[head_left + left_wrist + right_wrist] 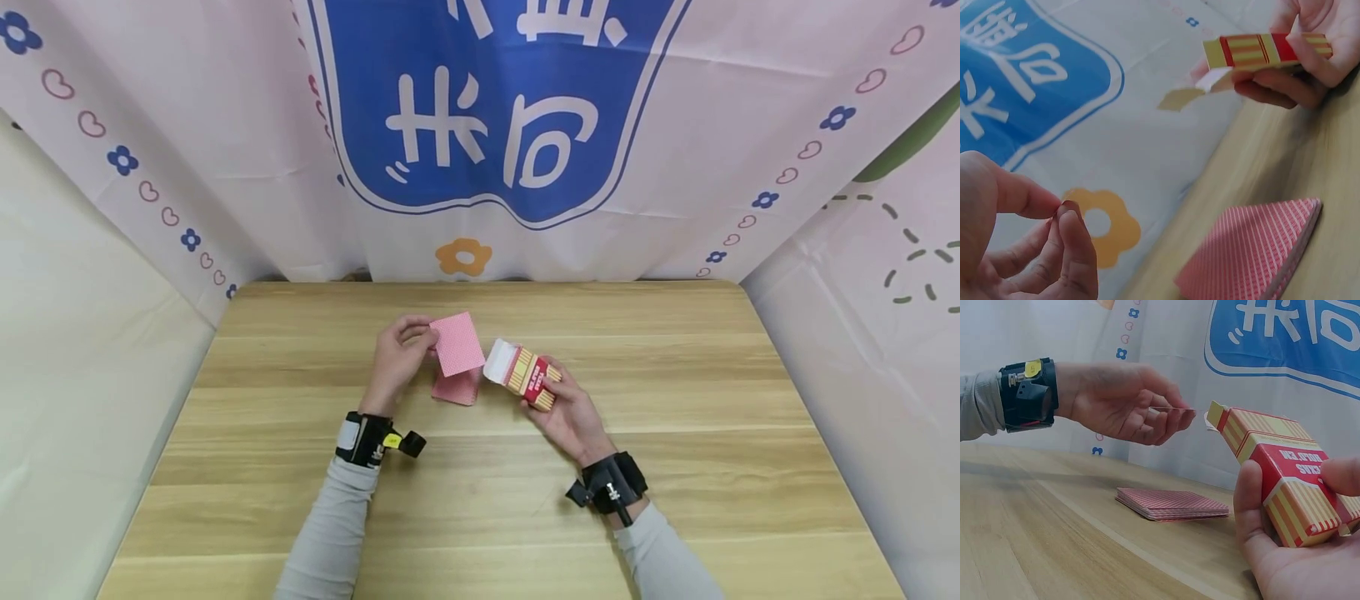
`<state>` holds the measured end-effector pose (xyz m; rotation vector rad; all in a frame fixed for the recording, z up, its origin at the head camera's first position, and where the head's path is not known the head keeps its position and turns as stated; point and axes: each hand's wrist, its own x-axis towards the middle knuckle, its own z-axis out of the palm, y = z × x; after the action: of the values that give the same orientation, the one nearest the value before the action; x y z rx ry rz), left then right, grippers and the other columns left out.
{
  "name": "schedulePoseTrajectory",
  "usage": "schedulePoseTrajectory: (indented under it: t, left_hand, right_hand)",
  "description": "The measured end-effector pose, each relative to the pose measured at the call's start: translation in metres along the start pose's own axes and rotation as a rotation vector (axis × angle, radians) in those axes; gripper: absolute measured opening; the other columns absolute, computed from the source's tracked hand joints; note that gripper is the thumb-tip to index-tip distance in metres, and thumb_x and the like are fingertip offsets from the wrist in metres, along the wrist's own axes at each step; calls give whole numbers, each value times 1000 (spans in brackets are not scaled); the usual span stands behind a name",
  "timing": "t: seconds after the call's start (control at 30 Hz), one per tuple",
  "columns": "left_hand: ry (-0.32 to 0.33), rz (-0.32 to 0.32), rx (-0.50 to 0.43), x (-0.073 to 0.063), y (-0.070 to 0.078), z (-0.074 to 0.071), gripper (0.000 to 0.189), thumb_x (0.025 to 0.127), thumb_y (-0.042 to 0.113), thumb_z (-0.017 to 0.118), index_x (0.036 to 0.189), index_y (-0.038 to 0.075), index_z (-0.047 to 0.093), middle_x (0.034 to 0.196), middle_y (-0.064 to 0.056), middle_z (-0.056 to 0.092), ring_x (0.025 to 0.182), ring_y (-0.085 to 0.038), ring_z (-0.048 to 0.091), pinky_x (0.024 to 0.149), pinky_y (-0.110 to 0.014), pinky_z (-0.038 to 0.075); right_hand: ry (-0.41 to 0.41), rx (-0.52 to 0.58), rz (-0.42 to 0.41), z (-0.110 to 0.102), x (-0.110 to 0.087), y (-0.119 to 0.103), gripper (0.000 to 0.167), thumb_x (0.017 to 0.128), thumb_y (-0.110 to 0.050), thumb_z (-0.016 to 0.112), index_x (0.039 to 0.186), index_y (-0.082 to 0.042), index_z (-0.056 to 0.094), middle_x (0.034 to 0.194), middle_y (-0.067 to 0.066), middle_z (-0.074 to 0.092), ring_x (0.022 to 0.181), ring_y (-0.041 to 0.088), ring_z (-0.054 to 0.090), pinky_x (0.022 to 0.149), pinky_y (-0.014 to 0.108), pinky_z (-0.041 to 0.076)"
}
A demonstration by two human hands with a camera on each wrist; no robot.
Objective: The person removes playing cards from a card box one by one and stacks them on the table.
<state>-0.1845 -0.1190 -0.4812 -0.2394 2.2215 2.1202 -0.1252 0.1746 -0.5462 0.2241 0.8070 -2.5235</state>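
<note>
My left hand pinched a card by its left edge, over the deck on the table; right hand gripped the box, flap out. Card seemed light, bendy, slick: edge pinch best. Box looked crushable. Head view overlapped card and deck; right wrist view showed the gap.

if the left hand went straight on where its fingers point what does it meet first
Probably the card box, at its open flap, held in the right hand; exact depth is unclear.
</note>
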Motion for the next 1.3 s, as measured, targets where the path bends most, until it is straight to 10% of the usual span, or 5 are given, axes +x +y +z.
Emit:
schedulePoseTrajectory:
  t: [0.4,0.73,1.0,1.3]
  left_hand:
    - [-40,-30,77,9,-27,-6,28,104,14,69,130,3,72,132,-16,69,110,-18,65,81,-19,56]
    - [-76,30,191,11,-45,-2,27,104,19,71,128,7,74,130,-16,73,119,-28,68,94,-31,57]
    - [-51,183,404,12,-46,5,20,101,16,72,118,7,77,109,-14,76,95,-25,72,83,-34,57]
    - [-19,198,512,12,-50,7,16,99,14,73,113,7,78,98,-9,72,80,-18,61,68,-26,48]
  right_hand:
    - [1,-4,7,3,0,3,52,112,-8,37,159,-28,27,163,9,33,130,24,57,93,34,57]
    - [10,0,1,0,2,4,58,112,-7,39,164,-26,21,165,11,32,130,25,57,92,35,57]
    - [-2,-7,-8,-1,1,1,51,113,-8,39,159,-26,29,164,11,33,130,25,57,93,34,57]
    - [5,3,-4,0,0,1,51,112,-8,42,158,-27,31,165,11,32,131,25,56,93,35,57]
